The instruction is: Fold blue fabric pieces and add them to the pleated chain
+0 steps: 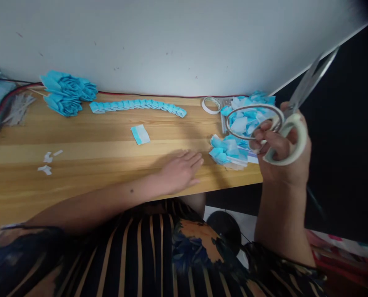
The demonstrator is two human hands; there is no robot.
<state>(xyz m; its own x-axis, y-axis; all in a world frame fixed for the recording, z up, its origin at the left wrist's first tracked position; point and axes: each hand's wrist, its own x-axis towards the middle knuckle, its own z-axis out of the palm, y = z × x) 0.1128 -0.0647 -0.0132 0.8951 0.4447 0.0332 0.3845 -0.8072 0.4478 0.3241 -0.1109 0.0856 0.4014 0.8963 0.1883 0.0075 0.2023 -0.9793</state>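
My right hand [285,165] is raised at the right, closed on a pair of scissors [304,88]. Their blades point up and to the right, slightly apart, and the pale handle loops around my fingers. A wide, thin pale ring [228,119] with a dark edge also hangs at these fingers; whether it is part of the scissors I cannot tell. My left hand [179,171] rests palm down on the wooden table [103,165], fingers stretched out and holding nothing. Right of it lies a small pile of blue and white folded pieces [223,150].
A roll of white tape [211,105] and a larger heap of blue pieces [254,99] lie at the back right. A folded blue strip [137,105], blue paper flowers [68,90], a blue-white square [140,134] and white scraps [48,157] are farther left. A wall stands behind.
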